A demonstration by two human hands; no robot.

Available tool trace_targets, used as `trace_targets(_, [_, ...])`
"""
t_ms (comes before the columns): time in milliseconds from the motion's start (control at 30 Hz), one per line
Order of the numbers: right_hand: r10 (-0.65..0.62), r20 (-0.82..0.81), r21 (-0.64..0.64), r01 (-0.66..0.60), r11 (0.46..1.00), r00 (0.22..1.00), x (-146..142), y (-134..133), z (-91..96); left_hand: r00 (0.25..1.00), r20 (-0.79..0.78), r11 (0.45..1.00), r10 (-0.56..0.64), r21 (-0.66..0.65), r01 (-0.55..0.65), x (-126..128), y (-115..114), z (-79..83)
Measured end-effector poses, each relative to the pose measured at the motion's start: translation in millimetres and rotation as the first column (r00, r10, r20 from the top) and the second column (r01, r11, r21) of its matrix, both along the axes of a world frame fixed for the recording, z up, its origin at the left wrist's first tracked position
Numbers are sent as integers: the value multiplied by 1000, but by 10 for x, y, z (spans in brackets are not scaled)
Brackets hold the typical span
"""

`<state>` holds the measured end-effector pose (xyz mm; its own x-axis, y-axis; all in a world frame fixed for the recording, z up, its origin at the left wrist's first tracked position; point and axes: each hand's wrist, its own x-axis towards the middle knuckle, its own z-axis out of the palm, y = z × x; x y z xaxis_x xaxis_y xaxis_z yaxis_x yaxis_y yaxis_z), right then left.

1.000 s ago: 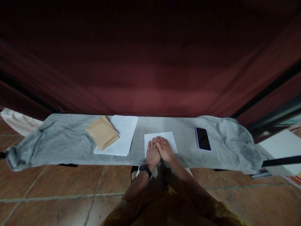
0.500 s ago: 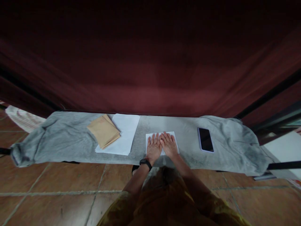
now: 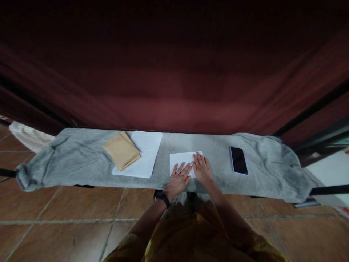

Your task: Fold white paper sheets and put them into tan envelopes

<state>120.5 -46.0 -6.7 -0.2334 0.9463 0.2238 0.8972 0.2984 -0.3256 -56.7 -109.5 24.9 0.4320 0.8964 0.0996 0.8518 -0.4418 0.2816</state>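
Observation:
A white sheet of paper [image 3: 178, 157], apparently folded, lies flat on the grey cloth in front of me. My left hand [image 3: 178, 181], with a black band on the wrist, rests on its near edge with fingers spread. On the right side of the paper lies my right hand [image 3: 201, 168], palm down and fingers stretched out. Neither hand grips anything; both press on the paper from above. Parts of its near and right edges are hidden under the hands.
Brown envelopes [image 3: 121, 151] lie on a stack of white paper [image 3: 149, 153] to the left. A phone [image 3: 239, 161] in a pale purple case is on the right. Grey cloth [image 3: 81, 160] covers the narrow bench; a dark red panel [image 3: 174, 109] rises behind it.
My left hand has slid toward me, down to the paper's near edge. My right hand has shifted slightly right, so the hands are farther apart and more paper shows.

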Motion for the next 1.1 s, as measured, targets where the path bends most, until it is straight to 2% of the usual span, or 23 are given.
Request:
trace_targets(300, [-53,16,39,53,998,998,121,-78,-35,994,-26,995,-102,20,103,-89,-284,7])
trace_targets(533, [-82,20,114,79,990,996,291,-219,-84,995,-35,994,-98,41,99,-108,-409,24])
trace_targets(667, [-108,17,138,104,985,994,384,-297,-41,995,-38,994,-88,55,90,-103,-422,6])
trace_targets(833, [-255,50,-1,255,967,966,419,-321,156,994,-65,988,-89,118,96,-97,-421,-33])
trace_targets(933, [-284,43,-118,287,950,958,395,-280,280,993,-77,986,-84,141,94,-92,-426,-33])
trace_targets(1100, [-360,-209,-305,290,907,909,355,-173,360,993,-84,983,-80,159,92,-90,-437,-33])
